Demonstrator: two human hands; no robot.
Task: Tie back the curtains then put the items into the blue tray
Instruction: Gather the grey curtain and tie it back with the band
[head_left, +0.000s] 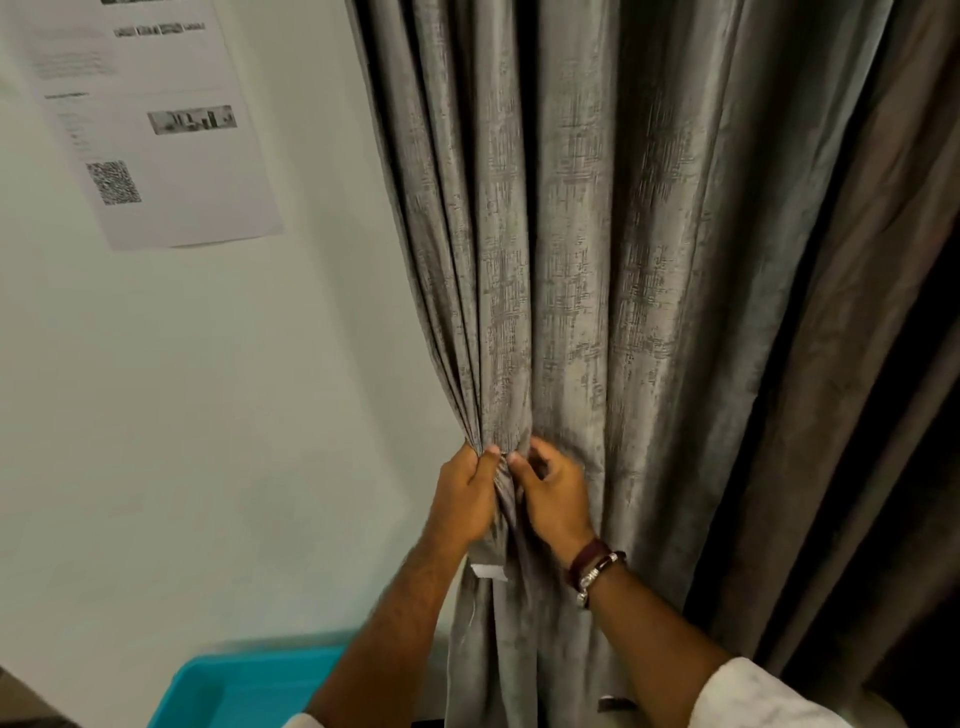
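Left hand (464, 493) grips the gathered curtain (571, 260) at its pinch point, fingers curled round the bunched folds from the wall side, thumb on top. Right hand (551, 499) sits just beside it, touching the same bunch from the other side; thumb and forefinger look to be pinching cloth or a tie at the gather, but can't tell which, as the tie-back itself isn't clearly visible. A small white tag (490, 571) shows just below the left hand, on the fabric. Bracelet (592, 569) on the right wrist, pale sleeve (769, 696) lower down. Curtain's long axis runs vertical: folds fan out above the hands, hang narrow below. Both hands meet at one spot, w/ the left nearer the wall (208, 415), the right nearer the bulk of loose fabric, so any wrap prob. has to pass round the bunch horizontally, across that vertical axis, w/ the right hand better placed to lead. Judging by this, step one (tying back) is in hand, not done. Blue tray (249, 686) lies below and left of the hands, near the bottom edge, partly behind the left forearm; no items seen in the visible part. Printed sheet (150, 119) w/ a QR code is stuck on the wall, upper left.
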